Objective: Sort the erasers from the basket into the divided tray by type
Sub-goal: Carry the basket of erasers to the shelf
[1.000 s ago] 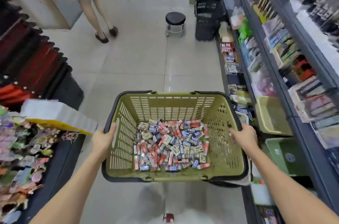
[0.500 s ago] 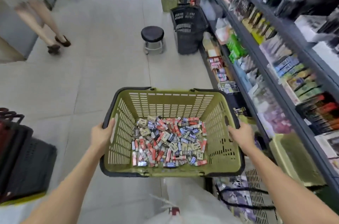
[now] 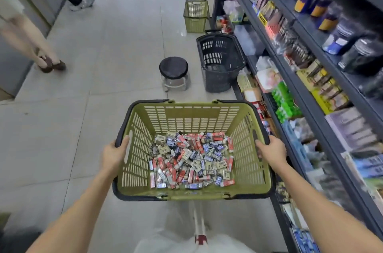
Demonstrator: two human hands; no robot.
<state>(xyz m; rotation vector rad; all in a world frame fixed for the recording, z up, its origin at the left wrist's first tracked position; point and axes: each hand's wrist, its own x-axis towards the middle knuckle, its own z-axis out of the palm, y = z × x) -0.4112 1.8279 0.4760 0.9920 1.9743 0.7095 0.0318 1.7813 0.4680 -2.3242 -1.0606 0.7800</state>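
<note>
Erasers [image 3: 190, 161] heaped, mixed red, blue, beige, in basket [image 3: 192, 114].

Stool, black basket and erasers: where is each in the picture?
stool [image 3: 173, 67], head view, on its round seat
black basket [image 3: 216, 80], head view, on its near wall
erasers [image 3: 190, 159], head view, middle of the pile

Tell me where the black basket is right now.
In the head view, the black basket stands on the floor ahead, right of centre, beside the shelf unit, just right of the round stool and beyond the green basket of erasers.
</note>
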